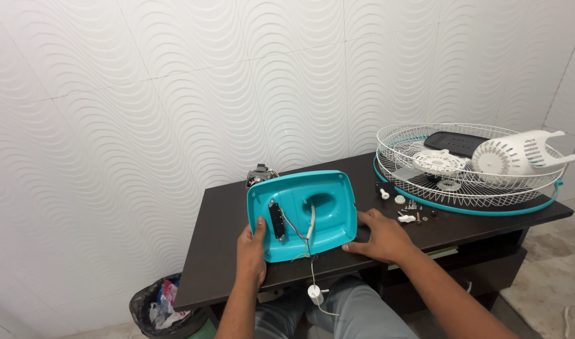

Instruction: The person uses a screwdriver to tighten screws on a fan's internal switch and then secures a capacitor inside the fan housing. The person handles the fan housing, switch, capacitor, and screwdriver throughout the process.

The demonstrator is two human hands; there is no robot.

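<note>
A teal plastic fan base [303, 213] is shown tilted up on its edge near the front of a dark wooden table [224, 207], its hollow underside turned toward the camera. Its left edge is gripped by the left hand [252, 251], with the thumb laid on the inner face beside a black switch block [277, 220]. The right hand [381, 237] is laid palm down and spread wide on the table, its fingertips touching the lower right corner of the base; nothing is held in it. Thin wires [293, 227] and a white cord [312, 251] are seen running from the switch block and hanging over the table's front edge. A motor part [260, 174] is partly hidden behind the base. At the right of the table, white wire fan guards [463, 172] with a teal rim are stacked, and a white motor cover [519, 155] is laid in them. Small screws and knobs [405, 207] are scattered between the guards and the right hand. A lined bin [162, 307] is seen on the floor at the left.
</note>
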